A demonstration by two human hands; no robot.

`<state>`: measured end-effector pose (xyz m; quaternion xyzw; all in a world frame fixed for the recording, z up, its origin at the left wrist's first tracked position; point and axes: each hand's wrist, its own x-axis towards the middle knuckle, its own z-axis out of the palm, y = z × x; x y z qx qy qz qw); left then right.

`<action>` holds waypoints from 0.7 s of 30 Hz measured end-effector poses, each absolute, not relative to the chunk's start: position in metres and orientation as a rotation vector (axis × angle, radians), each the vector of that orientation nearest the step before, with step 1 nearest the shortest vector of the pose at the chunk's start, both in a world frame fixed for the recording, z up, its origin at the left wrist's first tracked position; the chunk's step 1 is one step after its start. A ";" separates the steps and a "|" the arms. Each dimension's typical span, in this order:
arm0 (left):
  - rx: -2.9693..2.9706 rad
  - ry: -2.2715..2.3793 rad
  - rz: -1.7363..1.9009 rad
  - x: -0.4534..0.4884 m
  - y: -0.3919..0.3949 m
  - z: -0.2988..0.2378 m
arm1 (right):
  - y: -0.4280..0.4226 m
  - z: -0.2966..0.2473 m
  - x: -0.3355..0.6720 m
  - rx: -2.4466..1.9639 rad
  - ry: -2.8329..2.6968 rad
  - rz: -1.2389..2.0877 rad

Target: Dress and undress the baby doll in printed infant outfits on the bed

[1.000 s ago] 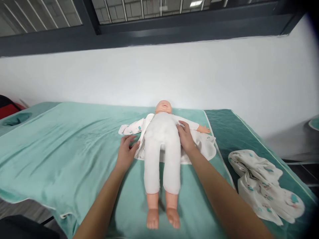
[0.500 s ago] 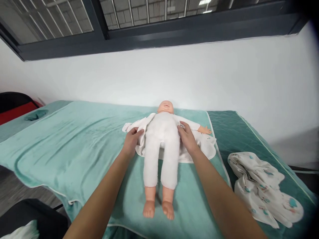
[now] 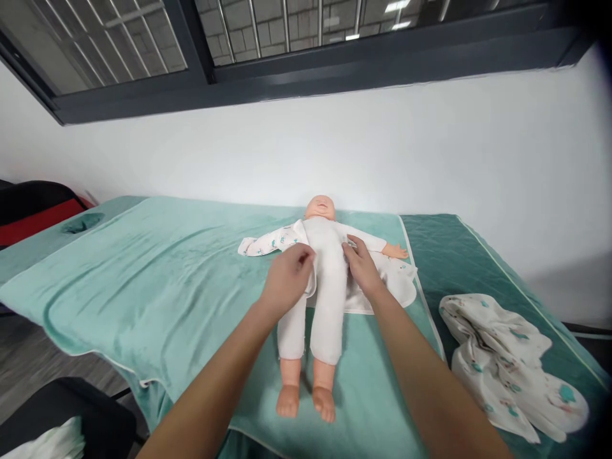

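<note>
Left hand (image 3: 288, 275): grip pinched white printed cloth jacket (image 3: 281, 239) | Right hand (image 3: 362, 264): was beside white-clothed plastic doll (image 3: 329, 255) | its grip could not be told

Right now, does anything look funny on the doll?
Yes, the printed jacket looks lopsided: one sleeve stretches out at picture left, but at picture right the doll's arm lies outside it. No spill or tear shows.
</note>
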<state>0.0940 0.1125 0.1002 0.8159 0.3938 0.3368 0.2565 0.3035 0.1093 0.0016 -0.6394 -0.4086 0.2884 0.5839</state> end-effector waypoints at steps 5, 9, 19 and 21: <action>2.075 1.288 1.199 0.087 0.146 0.071 | 0.110 0.002 0.304 -1.508 -0.959 0.667; 2.279 1.157 1.035 0.104 0.167 0.065 | 0.109 0.005 0.305 -1.542 -0.962 0.681; 2.577 0.913 0.741 0.158 0.206 0.089 | 0.106 0.016 0.300 -1.621 -1.009 0.638; 2.613 0.913 0.649 0.165 0.206 0.095 | 0.104 0.020 0.301 -1.673 -1.061 0.601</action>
